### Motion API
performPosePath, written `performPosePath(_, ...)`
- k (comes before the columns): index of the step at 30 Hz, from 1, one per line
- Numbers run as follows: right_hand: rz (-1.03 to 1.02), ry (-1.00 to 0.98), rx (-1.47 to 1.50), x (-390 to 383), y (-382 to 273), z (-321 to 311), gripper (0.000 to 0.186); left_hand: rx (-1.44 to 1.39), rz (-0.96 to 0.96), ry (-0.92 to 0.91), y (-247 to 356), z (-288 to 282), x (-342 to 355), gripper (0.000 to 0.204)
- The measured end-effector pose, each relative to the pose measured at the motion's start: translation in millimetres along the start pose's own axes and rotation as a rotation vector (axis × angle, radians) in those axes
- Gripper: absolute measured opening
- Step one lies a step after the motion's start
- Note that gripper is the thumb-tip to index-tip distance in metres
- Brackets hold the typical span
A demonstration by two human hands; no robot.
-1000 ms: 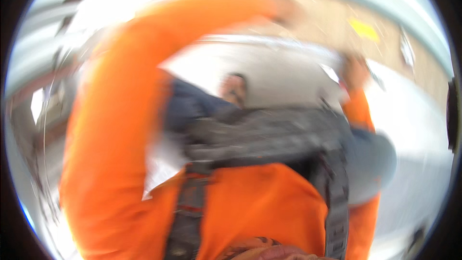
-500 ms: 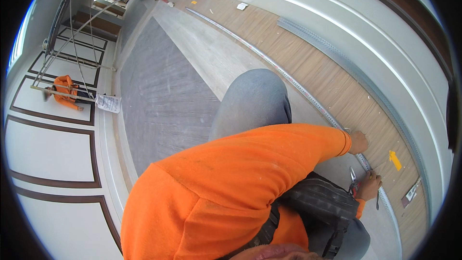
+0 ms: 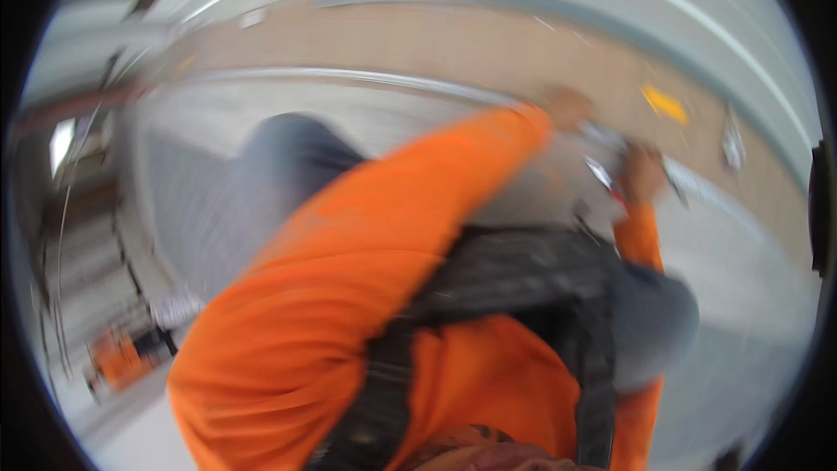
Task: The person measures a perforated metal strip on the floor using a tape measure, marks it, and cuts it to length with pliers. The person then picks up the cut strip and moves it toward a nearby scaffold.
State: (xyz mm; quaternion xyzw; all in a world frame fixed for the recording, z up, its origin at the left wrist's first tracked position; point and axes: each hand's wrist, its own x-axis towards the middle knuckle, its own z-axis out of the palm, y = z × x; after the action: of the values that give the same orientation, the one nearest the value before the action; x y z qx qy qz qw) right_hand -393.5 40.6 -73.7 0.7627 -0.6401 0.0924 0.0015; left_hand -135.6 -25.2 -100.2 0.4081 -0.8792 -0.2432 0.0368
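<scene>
View swung, blurred: hands (image 3: 643, 173) by metal rail (image 3: 602, 135), yellow tag (image 3: 664, 105) beyond.

The left hand (image 3: 567, 107) rests on the pale wooden floor strip (image 3: 418, 44), just left of the right hand (image 3: 643, 173). A small yellow tag (image 3: 664, 104) lies just beyond the right hand. A long curved metal rail (image 3: 331, 77) runs leftward from the left hand.

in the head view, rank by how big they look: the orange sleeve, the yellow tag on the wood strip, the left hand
1. Orange long sleeve, by far the largest; it is also nearest the camera.
2. Left hand, small and blurred.
3. Small yellow tag, close to the left hand's size, so that order is unsure.
</scene>
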Motion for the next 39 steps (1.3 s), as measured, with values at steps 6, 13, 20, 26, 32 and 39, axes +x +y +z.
performPosePath(6,0.230,-0.127,0.033,7,-18,-38,0.020,0.007,-0.214,-0.238,38,-80,5,0.031)
performPosePath(13,0.182,-0.052,0.041,-1,-27,-31,0.020,0.010,-0.207,-0.317,30,-70,-6,0.040)
performPosePath(20,0.144,0.026,0.020,0,-25,-29,0.019,-0.121,-0.371,-0.294,35,-62,-3,0.040)
performPosePath(26,0.136,0.045,0.023,4,-25,-31,0.019,-0.131,-0.367,-0.263,39,-60,-7,0.057)
performPosePath(32,0.132,0.044,0.030,6,-26,-35,0.019,-0.099,-0.407,-0.232,39,-58,-5,0.066)
performPosePath(39,0.138,0.006,0.026,3,-27,-33,0.020,-0.109,-0.402,-0.379,38,-69,6,0.069)
